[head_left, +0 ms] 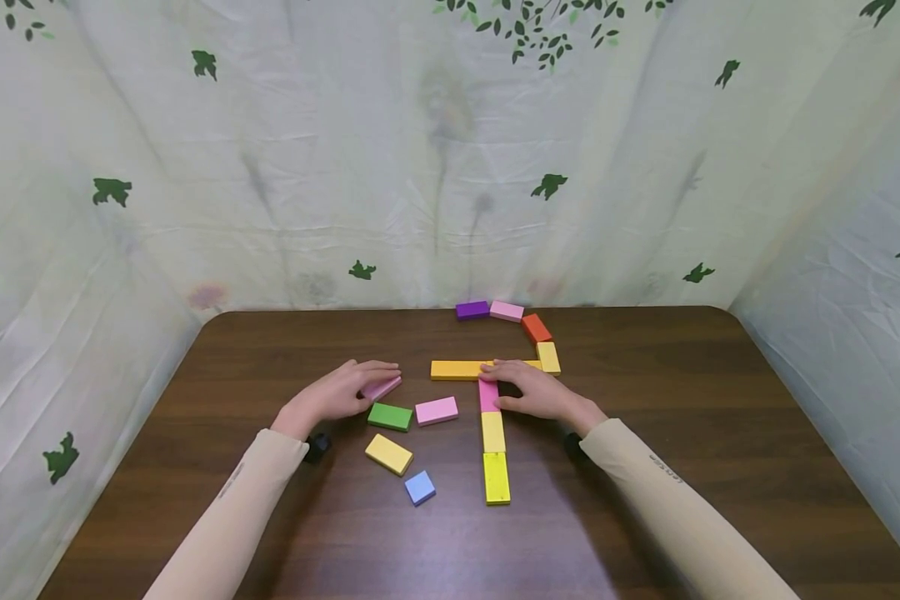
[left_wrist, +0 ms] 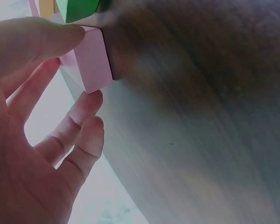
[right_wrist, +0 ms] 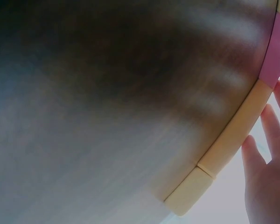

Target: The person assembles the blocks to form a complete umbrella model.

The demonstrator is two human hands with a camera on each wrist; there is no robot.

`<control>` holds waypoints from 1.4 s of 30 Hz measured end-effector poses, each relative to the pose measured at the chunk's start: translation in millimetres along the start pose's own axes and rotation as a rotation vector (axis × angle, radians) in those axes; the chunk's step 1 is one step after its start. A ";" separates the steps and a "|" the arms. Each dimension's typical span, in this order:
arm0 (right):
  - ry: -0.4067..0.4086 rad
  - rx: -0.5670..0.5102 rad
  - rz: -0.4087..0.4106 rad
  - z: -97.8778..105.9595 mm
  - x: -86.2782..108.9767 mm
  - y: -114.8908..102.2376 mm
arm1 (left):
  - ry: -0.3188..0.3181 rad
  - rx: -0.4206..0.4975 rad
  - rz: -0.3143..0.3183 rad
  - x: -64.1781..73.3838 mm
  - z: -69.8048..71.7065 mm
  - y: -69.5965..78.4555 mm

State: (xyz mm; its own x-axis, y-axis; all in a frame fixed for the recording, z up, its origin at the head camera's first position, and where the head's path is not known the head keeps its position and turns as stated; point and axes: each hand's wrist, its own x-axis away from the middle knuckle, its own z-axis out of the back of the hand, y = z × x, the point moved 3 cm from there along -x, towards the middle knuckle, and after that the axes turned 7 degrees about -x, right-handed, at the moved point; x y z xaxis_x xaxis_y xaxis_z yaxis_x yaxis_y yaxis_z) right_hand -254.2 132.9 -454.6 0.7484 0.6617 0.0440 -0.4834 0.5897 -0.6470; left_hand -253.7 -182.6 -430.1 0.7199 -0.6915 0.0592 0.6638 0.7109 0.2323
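Observation:
My left hand (head_left: 337, 390) pinches a light pink wooden block (left_wrist: 94, 60) between thumb and fingers, close to the table's surface, with two other fingers extended beside it. A green block (head_left: 390, 417) lies just in front of that hand. My right hand (head_left: 540, 392) reaches over the spot where a long orange block (head_left: 453, 370) meets a magenta block (head_left: 488, 397). Its fingers, fairly straight in the right wrist view, lie along the far side of the orange block (right_wrist: 235, 130). The thumb is at the magenta block's right side in the head view.
Below the magenta block run a pale yellow block (head_left: 493, 432) and a bright yellow one (head_left: 497, 479). Another pale yellow (head_left: 548, 357), a red (head_left: 536, 327), a pink (head_left: 507, 311) and a purple block (head_left: 472, 310) curve toward the back edge. Loose blocks include a blue one (head_left: 420, 488).

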 end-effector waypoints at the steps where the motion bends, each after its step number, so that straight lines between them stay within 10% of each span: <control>1: 0.000 0.000 0.001 0.0 0.1 0.0 | -0.002 0.003 0.003 -1.0 0.5 -0.2; 42: 0.002 0.006 0.035 1.3 -2.8 -1.1 | 0.121 0.058 0.086 -59.0 9.4 -0.3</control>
State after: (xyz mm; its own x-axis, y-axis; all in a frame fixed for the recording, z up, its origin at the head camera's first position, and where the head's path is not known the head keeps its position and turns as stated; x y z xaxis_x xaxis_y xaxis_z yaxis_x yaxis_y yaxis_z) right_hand -256.3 131.0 -453.0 0.7319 0.6811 0.0198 -0.5121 0.5690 -0.6434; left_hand -298.3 -143.2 -424.5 0.7954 -0.6051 -0.0356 0.5881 0.7562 0.2868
